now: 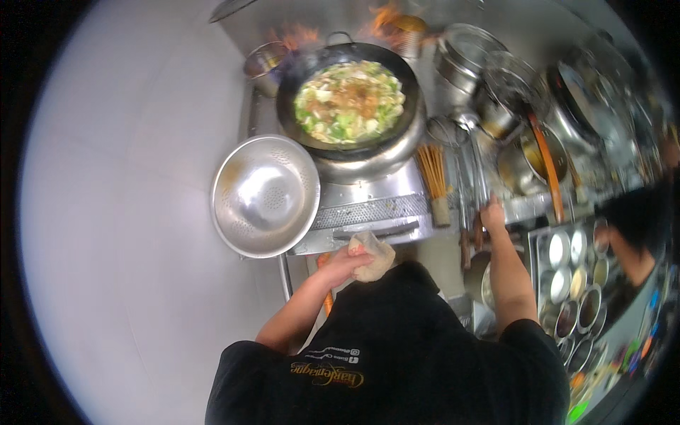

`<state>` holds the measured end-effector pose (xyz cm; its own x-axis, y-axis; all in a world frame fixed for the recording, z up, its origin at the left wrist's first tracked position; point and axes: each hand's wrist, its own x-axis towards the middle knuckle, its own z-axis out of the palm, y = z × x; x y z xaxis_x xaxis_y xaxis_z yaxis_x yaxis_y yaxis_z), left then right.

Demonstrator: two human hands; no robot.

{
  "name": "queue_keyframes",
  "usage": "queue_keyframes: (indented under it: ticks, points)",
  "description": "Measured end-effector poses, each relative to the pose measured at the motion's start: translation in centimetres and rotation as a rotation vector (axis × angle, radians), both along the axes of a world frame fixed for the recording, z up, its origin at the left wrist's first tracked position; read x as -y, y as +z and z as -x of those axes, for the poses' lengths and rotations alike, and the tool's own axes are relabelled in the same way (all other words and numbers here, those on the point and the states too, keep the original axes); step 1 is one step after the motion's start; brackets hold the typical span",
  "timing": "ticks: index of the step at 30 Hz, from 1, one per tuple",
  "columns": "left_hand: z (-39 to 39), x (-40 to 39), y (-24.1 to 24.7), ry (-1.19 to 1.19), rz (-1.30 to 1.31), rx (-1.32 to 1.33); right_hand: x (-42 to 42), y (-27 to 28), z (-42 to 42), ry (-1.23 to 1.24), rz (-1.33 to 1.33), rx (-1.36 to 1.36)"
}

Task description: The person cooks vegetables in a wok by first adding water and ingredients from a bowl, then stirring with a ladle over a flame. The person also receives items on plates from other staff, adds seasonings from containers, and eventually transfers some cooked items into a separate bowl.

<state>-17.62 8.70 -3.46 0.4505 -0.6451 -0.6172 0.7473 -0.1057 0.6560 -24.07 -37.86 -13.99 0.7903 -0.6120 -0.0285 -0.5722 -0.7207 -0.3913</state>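
Observation:
My left hand [342, 268] grips a folded beige cloth [376, 257] close to my body, below the front edge of the stove. Out to the right, my right hand [494, 215] is closed around the handle of a metal ladle [481, 164], whose bowl points away from me. A large black wok [287, 114] stands on a burner ahead of me. Inside it lies a mix of chopped pale and green vegetables [345, 125] with a brown seasoning or sauce in the middle.
Flames [385, 18] rise behind the wok. A perforated steel colander [265, 196] sits at the left, and a bamboo wok brush [433, 164] to the wok's right. Farther right are a wooden-handled strainer [544, 154], a steel pot [510, 164], seasoning containers [559, 249] and another person's arm [629, 255].

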Motion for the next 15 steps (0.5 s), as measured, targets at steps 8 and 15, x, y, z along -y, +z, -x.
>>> queue_keyframes:
  ticks: [8,15]
  points:
    - [1.4,1.0,1.0,0.379,-0.059,0.023,1.9,3.8,-5.1,0.187,-0.199,0.098]
    - [3.8,0.6,0.3,0.348,-0.328,0.090,-5.9,18.4,-11.2,0.465,-1.069,0.134]
